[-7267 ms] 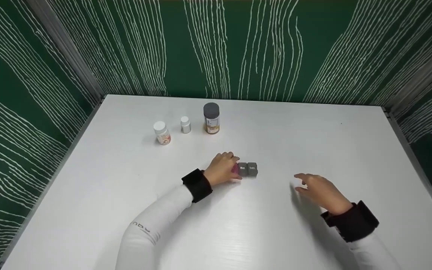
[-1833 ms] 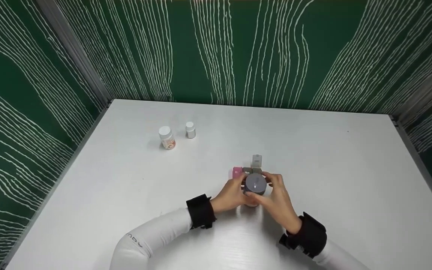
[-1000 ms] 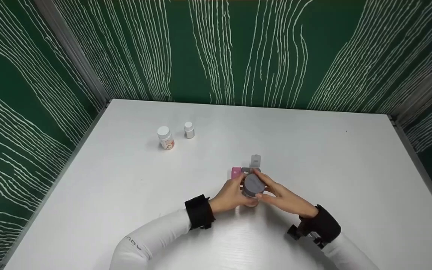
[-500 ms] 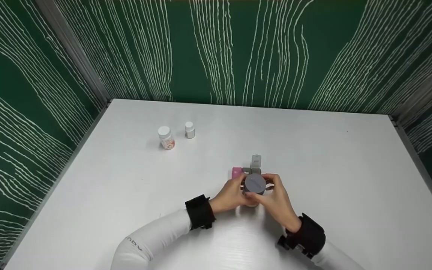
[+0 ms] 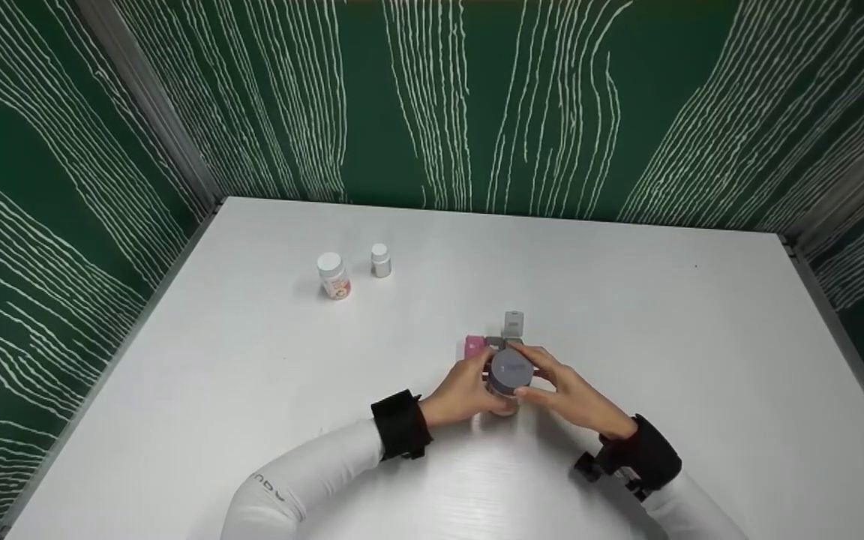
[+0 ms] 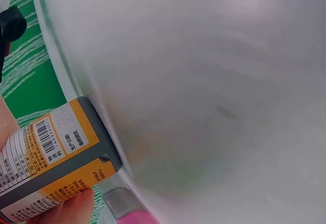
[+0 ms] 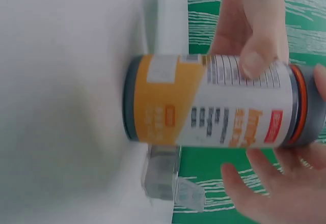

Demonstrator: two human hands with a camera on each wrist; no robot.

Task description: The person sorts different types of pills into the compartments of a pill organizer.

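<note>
A supplement bottle with a grey cap (image 5: 511,367) stands upright at mid-table. Its orange-and-white label (image 7: 214,102) faces the right wrist camera, and an orange ring shows just below the cap. My left hand (image 5: 466,391) grips the body, its thumb lying along the label in the right wrist view. Around the cap, my right hand (image 5: 571,397) holds with thumb in front and fingers behind. Just beyond the bottle lies a small pill organizer with a pink compartment (image 5: 475,346) and grey ones; one grey lid (image 5: 514,323) stands raised. The bottle partly hides the organizer.
Two white pill bottles stand at the back left: a larger one with an orange-marked label (image 5: 335,277) and a smaller plain one (image 5: 381,260). Green walls with white lines enclose the white table (image 5: 627,300) at the back and sides.
Since the oldest frame, the grey-capped bottle has come forward from the back and an organizer lid has been raised. Lately my right hand has swivelled back and forth at the cap, while the left stays still.
</note>
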